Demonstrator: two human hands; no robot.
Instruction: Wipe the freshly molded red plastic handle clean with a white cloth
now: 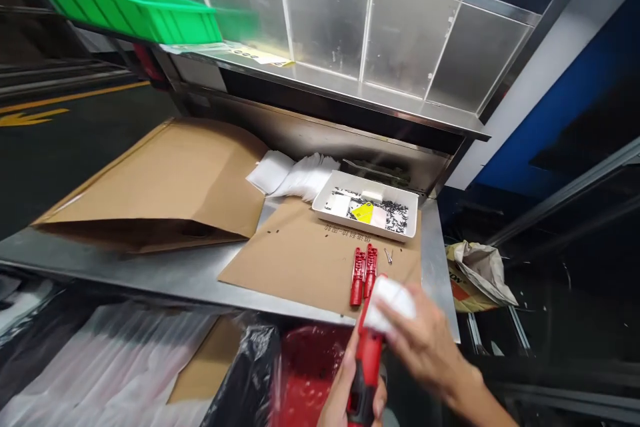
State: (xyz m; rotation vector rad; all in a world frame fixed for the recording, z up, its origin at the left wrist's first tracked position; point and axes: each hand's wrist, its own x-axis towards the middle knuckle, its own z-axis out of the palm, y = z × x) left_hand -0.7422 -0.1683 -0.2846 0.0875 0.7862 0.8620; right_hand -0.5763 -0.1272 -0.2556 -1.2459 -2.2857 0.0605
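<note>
My left hand (pixel 345 390) is closed round the lower end of a long red plastic part (pixel 367 360), holding it upright below the table's front edge. My right hand (pixel 425 340) grips a small white piece (pixel 393 303) pressed against the top of that red part; motion blurs it. Two more red plastic parts (pixel 363 273) lie side by side on a flat cardboard sheet (pixel 295 257). A small screw (pixel 389 255) lies beside them. Behind them stands a white tray (pixel 325 201) with several small dark screws, white cards and a yellow tag.
A large folded cardboard box (pixel 160 180) lies at the left of the steel table (pixel 165 273). White plastic bags (pixel 300 177) are piled behind. A green bin (pixel 125 7) sits on the upper shelf. Below are a red bin (pixel 310 367), black bag and white sheets.
</note>
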